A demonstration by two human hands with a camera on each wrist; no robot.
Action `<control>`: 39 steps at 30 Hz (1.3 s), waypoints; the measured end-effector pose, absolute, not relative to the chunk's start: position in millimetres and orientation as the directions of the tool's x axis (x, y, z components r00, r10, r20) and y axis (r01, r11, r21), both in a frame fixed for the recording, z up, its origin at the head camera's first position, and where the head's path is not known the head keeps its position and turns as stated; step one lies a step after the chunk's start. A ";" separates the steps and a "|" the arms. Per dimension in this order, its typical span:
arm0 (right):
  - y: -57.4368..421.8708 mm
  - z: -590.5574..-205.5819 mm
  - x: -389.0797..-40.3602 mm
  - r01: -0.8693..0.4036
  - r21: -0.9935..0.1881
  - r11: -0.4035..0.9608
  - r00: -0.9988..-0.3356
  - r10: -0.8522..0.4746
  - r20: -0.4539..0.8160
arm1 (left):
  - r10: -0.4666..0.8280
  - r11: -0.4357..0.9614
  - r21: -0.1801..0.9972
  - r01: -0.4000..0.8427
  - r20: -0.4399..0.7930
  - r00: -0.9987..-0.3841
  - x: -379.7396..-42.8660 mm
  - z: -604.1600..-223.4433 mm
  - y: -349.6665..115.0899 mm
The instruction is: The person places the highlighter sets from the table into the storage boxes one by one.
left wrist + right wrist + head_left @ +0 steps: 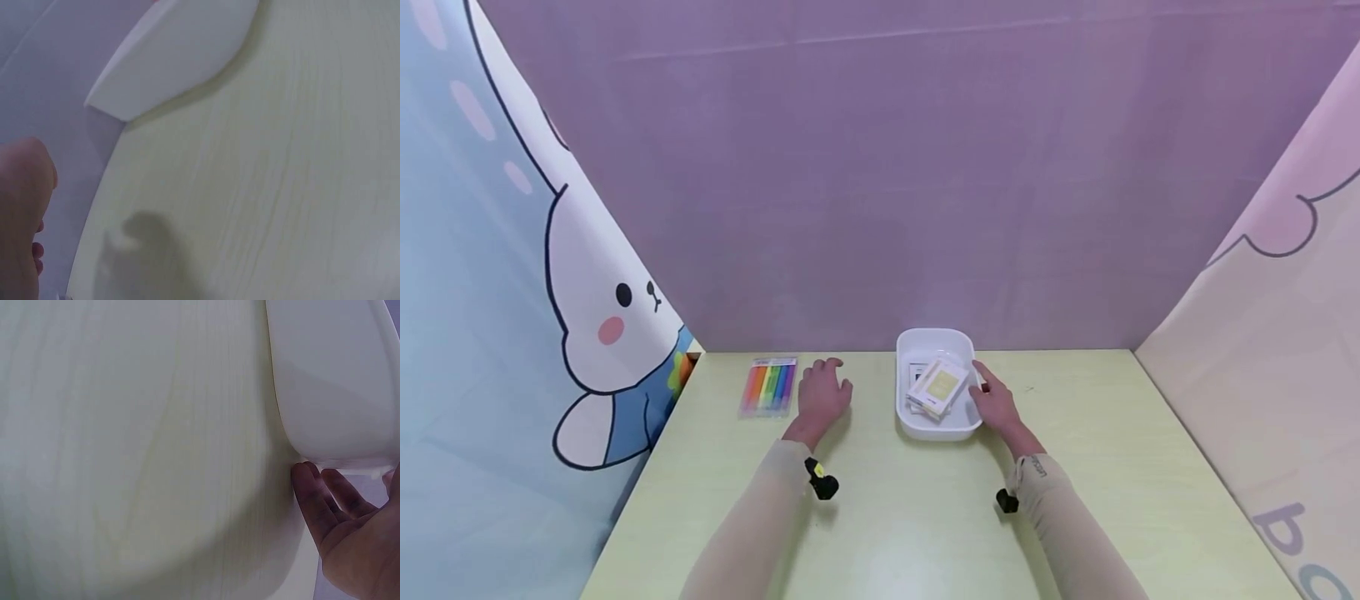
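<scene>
A white plastic basin [935,429] stands at the back middle of the table. Inside lie a small white box with a yellow panel [942,385] and, partly hidden under it, another flat white item [916,375]. My right hand [997,406] grips the basin's right side, its thumb over the rim and its fingers against the outer wall. In the right wrist view those fingers [312,500] touch the wall low down. Between the basin and a clear pack of rainbow-coloured pens [769,387], my left hand [823,395] holds nothing, nearest the pack, its fingers relaxed.
A pale wood-grain table [895,525] lies under everything. Purple cloth [880,183] rises right behind its back edge. Printed cloths hang at both sides, a cartoon rabbit [602,308] on the left one. Small black cameras [822,482] are worn at both wrists.
</scene>
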State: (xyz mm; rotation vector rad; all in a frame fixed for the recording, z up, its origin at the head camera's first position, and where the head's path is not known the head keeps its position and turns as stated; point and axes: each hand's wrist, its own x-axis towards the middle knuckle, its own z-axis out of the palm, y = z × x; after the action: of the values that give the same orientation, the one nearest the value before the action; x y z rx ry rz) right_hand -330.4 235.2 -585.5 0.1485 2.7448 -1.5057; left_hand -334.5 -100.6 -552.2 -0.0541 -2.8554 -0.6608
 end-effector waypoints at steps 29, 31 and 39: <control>238.5 -580.3 -330.2 0.090 -0.846 0.526 -0.995 0.079 -0.056 | -0.212 0.942 0.284 -0.180 0.085 -0.974 -334.6 -564.2 -186.9; 238.8 -579.3 -330.9 0.089 -0.842 0.532 -0.995 0.081 -0.054 | -0.221 0.938 0.288 -0.194 0.063 -0.973 -334.0 -563.5 -190.1; 236.4 -583.6 -330.9 0.099 -0.840 0.533 -0.995 0.075 -0.070 | -0.299 0.892 0.332 -0.307 -0.078 -0.951 -333.1 -578.6 -210.6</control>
State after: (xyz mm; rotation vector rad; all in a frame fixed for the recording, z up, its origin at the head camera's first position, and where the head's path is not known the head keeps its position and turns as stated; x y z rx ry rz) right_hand -330.9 236.4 -583.6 0.1549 2.7279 -1.4973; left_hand -333.1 -210.6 -578.6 0.4937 -3.0791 -0.5472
